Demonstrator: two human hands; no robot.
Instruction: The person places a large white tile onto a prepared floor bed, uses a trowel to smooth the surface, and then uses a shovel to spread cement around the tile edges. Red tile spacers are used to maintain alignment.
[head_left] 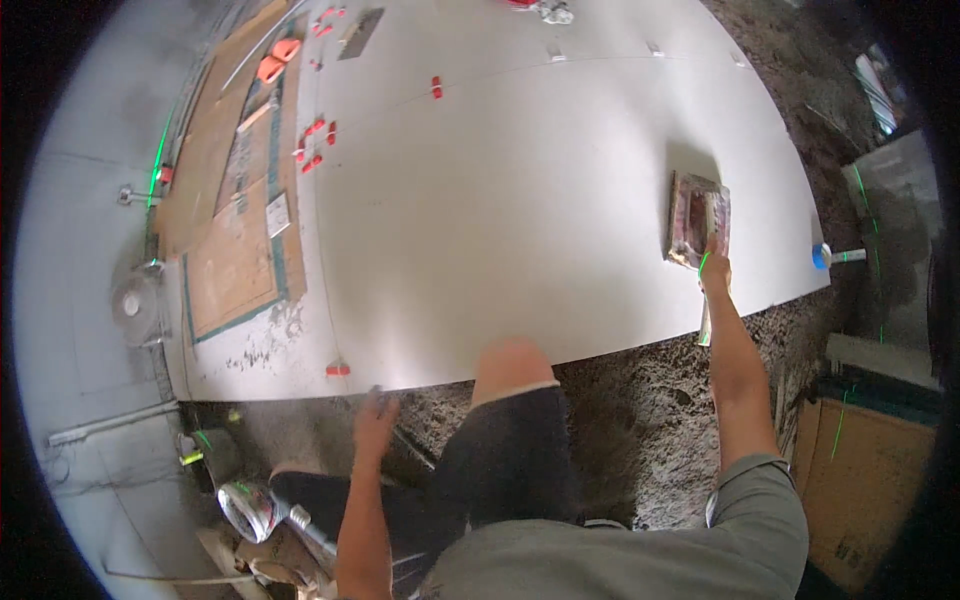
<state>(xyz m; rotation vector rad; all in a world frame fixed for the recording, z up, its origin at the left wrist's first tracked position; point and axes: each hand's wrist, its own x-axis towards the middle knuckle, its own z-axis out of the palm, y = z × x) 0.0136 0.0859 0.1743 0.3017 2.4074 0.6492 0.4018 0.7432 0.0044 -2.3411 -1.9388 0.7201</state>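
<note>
A large white tile (500,200) lies flat before me, with my bare knee (515,365) at its near edge. On the right, my right hand (716,268) is closed round the pale handle (705,325) of a dirty tool with a rectangular, box-like head (695,215). That head is over the tile's right part; whether it touches the surface I cannot tell. At the near edge, left of my knee, my left hand (374,425) has its fingers curled. It is slightly blurred, and a small dark bit shows at its fingertips. Close by sits a red tile wedge (338,370).
Several red wedges (315,145) line the left seam. Beyond it lie cardboard sheets (240,265) and orange-handled tools (272,68). Rough mortar (650,430) borders the tile. A blue-ended piece (822,256) stands at the right edge. A round silvery object (248,510) lies lower left.
</note>
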